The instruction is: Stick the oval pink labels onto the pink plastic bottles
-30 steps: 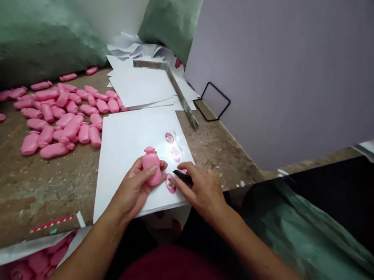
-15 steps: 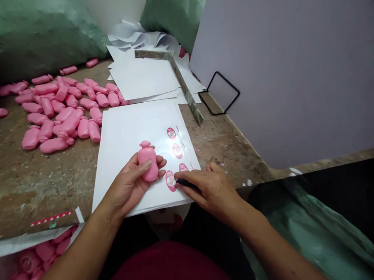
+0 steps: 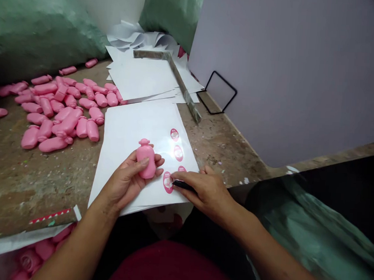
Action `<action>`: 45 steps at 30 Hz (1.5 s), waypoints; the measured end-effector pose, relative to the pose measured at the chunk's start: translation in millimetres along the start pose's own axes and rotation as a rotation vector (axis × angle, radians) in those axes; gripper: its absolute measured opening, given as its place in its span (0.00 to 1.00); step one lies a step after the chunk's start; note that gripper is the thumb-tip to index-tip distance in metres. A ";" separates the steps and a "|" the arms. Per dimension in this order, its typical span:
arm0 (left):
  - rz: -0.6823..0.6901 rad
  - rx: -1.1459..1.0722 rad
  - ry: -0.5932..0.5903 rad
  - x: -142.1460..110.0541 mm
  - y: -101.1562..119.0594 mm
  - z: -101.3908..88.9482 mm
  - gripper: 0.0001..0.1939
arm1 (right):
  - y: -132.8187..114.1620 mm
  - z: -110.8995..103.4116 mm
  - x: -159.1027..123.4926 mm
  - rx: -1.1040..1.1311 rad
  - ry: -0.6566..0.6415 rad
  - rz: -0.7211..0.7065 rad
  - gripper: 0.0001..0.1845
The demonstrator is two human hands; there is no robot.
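**Pink bottle point(image 3: 146, 160) in your left hand point(image 3: 129, 181), black tool point(image 3: 186, 186) in your right hand point(image 3: 209, 188)**

Your left hand is clamped on the bottle, thumb across its front and fingers behind, holding it above the near part of the top sheet point(image 3: 127, 123) with its neck towards the sheet's far edge. Your right thumb and fingers are pinched together on the tool. Its tip is at the nearest oval label point(image 3: 167, 182), close to the sheet's near edge; you cannot tell whether they touch. Three more oval labels point(image 3: 178, 153) lie up the sheet's right side, one partly covered by your right hand.

The sheet lies at the front edge of the work surface point(image 3: 28, 185). Beside its left edge is a pile of pink bottles point(image 3: 69, 122); beyond its far edge, an angled bar point(image 3: 184, 87) rests on loose papers point(image 3: 143, 80).
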State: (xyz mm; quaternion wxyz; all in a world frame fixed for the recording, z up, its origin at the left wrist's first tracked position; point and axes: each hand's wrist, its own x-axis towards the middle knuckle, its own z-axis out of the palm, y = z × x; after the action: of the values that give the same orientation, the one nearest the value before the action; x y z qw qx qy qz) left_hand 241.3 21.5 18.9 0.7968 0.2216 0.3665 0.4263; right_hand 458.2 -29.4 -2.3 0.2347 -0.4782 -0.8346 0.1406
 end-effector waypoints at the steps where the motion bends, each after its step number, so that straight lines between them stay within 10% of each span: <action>1: 0.005 -0.002 0.001 0.0 -0.2 0.1 0.17 | 0.2 -0.2 -0.2 -0.002 0.004 0.006 0.09; 26: 0.050 0.096 0.038 -3.3 -5.5 3.2 0.16 | -7.6 -19.3 -0.7 0.033 -0.115 0.096 0.12; 32: 0.188 0.204 0.070 -2.8 -9.2 14.0 0.15 | -11.7 -20.4 -7.4 0.209 0.083 0.257 0.15; 40: 0.609 1.475 -0.315 -57.5 -9.1 4.3 0.21 | -19.9 -4.1 -18.4 -0.102 0.124 0.065 0.17; 45: 0.830 1.771 -0.461 -61.0 -26.3 -7.9 0.20 | -24.0 -6.2 -17.1 -0.103 0.089 0.031 0.11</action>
State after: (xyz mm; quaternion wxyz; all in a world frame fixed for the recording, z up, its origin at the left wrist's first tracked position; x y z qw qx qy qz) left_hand 226.4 -43.6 20.4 0.1848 0.9218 0.2823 0.1907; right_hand 451.3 -56.2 9.6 0.2443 -0.5082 -0.8220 0.0795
